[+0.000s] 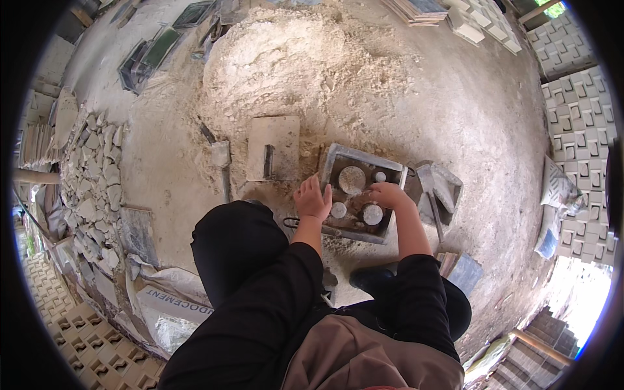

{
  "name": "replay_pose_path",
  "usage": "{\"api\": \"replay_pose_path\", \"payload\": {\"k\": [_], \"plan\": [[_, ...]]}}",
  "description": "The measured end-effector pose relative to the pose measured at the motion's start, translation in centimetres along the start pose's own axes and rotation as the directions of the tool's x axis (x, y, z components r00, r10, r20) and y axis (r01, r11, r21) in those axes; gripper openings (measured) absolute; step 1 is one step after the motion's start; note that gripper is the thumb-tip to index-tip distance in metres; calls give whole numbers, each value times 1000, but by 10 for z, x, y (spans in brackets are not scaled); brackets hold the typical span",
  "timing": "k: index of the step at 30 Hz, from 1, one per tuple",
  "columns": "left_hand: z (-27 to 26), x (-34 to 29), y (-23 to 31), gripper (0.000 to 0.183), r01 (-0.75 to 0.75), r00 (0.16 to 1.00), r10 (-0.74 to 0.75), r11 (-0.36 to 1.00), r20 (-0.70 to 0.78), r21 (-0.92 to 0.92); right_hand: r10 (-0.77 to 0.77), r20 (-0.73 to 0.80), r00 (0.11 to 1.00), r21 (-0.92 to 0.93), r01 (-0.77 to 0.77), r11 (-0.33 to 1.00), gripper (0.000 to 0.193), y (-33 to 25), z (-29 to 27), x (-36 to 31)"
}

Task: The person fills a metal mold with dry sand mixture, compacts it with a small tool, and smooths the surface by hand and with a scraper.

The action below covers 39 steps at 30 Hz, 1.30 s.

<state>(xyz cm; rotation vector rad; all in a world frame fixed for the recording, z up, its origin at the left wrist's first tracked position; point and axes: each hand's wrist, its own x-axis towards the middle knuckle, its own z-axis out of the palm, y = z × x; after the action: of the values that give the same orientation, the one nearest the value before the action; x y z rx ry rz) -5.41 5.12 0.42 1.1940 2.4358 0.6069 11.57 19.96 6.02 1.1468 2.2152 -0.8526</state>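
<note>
In front of me a square grey metal mould lies on the floor, with brown material inside it. Several pale round plugs stand in it: a large one, a small one and two more nearer me. At the mould's left side is my left hand, fingers stretched and apart, holding nothing. My right hand reaches over the right part of the mould, its fingers curled together between the plugs. Whatever those fingertips hold, if anything, is hidden. A metal handle juts out at the mould's near left.
A flat board with a grip and a small shovel-like tool lie left of the mould. Right of it sits an angular container with a trowel. A pale powder heap rises beyond; broken pieces lie far left. Patterned blocks are stacked right.
</note>
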Motion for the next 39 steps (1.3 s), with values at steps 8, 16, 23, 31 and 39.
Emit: {"api": "replay_pose_path", "payload": {"k": [8, 16, 23, 31, 39], "plan": [[3, 0, -2, 50, 15, 999, -14, 999, 32, -36, 194, -433, 880, 295, -65, 953, 25, -16, 23, -15], [3, 2, -2, 52, 31, 999, -28, 997, 36, -77, 418, -707, 571, 583, 135, 801, 17, -35, 24, -40], [1, 2, 4, 51, 34, 998, -32, 998, 52, -53, 392, -697, 600, 615, 220, 757, 15, -29, 27, -37], [7, -2, -1, 47, 43, 999, -43, 999, 13, 18, 546, -604, 581, 765, 228, 603, 16, -12, 27, -45], [12, -1, -1, 42, -68, 993, 65, 997, -101, -27, 809, -480, 341, 635, -501, 588, 47, 145, 32, -84]]}}
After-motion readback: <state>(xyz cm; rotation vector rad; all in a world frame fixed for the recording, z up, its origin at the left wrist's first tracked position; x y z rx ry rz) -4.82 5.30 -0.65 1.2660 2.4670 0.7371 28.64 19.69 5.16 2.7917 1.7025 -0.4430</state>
